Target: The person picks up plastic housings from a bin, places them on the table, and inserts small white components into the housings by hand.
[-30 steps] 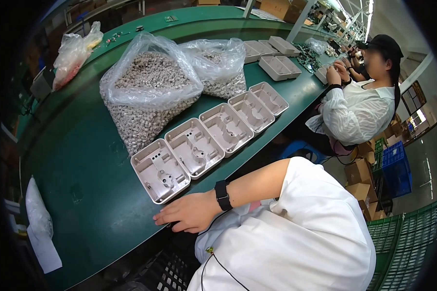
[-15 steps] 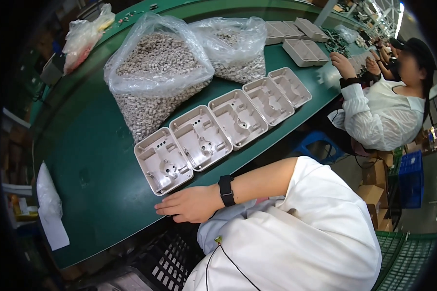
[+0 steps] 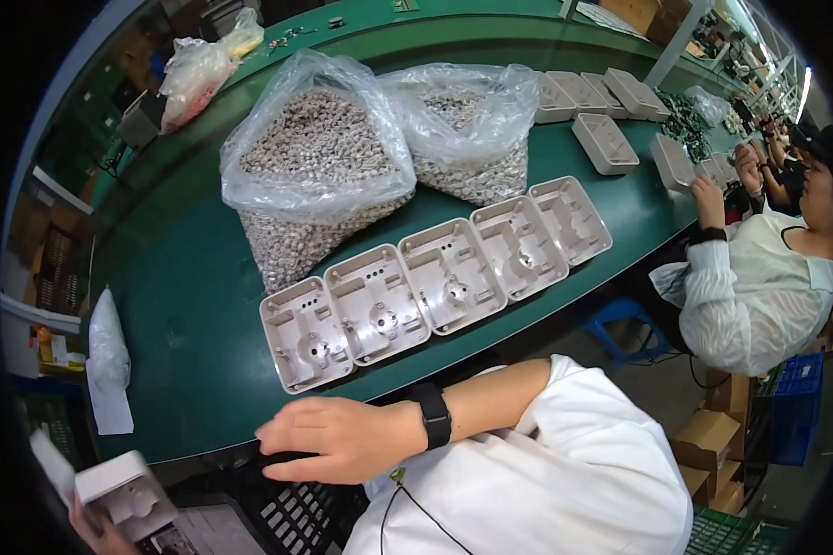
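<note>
Hovering at the bare table point(image 3: 194, 407) edge, the right hand point(image 3: 333, 438) is spread thumb-wide; a grey housing point(image 3: 111, 476) is pinched by the left hand point(image 3: 106, 539).

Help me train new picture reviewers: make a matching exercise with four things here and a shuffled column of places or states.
1. Left hand
2. Right hand
3. Large clear bag
4. Row of five open housings

A. Filled with small grey parts
B. Along the near edge of the green table
C. Holding a separate pale housing
D. Black band at its wrist

Pairs: 1-C, 2-D, 3-A, 4-B
</note>
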`<state>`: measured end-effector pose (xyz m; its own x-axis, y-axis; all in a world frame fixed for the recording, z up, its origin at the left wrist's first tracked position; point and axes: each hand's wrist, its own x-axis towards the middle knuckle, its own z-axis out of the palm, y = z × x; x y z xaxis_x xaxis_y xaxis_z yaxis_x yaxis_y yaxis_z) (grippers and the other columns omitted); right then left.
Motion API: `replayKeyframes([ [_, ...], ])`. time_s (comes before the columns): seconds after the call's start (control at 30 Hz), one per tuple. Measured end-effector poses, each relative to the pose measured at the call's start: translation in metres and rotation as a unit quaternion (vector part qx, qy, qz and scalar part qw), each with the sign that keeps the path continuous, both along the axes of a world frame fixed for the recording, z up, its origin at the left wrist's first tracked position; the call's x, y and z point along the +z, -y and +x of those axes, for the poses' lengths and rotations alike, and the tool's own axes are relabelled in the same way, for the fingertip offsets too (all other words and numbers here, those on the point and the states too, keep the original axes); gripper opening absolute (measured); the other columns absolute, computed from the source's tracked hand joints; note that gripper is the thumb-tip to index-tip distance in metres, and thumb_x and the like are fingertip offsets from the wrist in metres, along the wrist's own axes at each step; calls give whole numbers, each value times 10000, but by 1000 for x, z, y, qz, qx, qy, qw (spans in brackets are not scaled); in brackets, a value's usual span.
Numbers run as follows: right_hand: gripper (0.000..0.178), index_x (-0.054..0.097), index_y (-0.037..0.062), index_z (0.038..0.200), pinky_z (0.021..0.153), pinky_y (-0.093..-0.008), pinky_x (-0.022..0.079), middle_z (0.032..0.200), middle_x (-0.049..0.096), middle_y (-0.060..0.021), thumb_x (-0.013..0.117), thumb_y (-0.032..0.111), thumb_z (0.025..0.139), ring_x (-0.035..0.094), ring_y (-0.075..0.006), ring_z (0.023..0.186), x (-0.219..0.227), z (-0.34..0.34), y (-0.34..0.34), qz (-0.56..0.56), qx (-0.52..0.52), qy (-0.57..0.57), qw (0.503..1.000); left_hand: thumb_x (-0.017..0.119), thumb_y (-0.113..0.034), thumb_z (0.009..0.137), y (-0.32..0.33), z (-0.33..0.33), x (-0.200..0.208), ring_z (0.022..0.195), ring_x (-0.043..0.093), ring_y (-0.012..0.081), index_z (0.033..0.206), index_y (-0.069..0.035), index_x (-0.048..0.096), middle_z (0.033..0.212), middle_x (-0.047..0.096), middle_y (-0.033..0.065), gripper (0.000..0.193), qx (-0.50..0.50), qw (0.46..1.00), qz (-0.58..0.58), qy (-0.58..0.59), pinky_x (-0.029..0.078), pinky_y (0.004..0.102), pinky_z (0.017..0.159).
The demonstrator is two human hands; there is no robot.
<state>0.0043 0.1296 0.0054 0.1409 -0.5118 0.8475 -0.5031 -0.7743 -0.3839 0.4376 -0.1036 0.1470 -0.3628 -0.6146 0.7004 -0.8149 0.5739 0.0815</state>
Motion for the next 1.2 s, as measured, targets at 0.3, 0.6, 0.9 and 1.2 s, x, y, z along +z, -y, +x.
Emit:
replayKeyframes([
  [0.3, 735, 321, 1, 1333, 850, -420, 438, 1241, 417, -236, 718, 172, 739, 479, -398, 1094, 32, -38, -31, 183, -164, 54, 968, 713, 6, 531, -122, -338, -43, 839, 577, 302, 898, -61, 682, 913, 558, 129, 374, -408, 910, 74, 2, 484, 323, 721],
  [0.6, 704, 268, 15, 1373, 823, -384, 466, 1165, 491, -227, 612, -3, 759, 568, -361, 950, 24, -74, -41, 260, -136, 105, 950, 614, -96, 820, -115, -337, -35, 966, 555, 211, 1176, -37, 577, 1017, 546, 107, 363, -441, 757, 396, -274, 425, 272, 883],
  [0.9, 589, 280, -20, 1337, 968, -331, 347, 1251, 433, -159, 557, 13, 818, 452, -216, 1141, 23, -93, -48, 273, -135, 378, 874, 396, 32, 816, -95, -285, -57, 976, 531, 155, 1089, 20, 609, 1071, 571, 73, 347, -158, 766, 595, -185, 392, 247, 882],
  [1.2, 593, 253, -31, 1338, 938, -310, 384, 1241, 450, -172, 558, -7, 831, 489, -200, 1109, 19, -105, -76, 247, -185, 377, 873, 429, 39, 748, -48, -327, -62, 878, 566, 261, 993, -26, 666, 982, 588, 139, 347, -274, 845, 450, 95, 459, 289, 766],
])
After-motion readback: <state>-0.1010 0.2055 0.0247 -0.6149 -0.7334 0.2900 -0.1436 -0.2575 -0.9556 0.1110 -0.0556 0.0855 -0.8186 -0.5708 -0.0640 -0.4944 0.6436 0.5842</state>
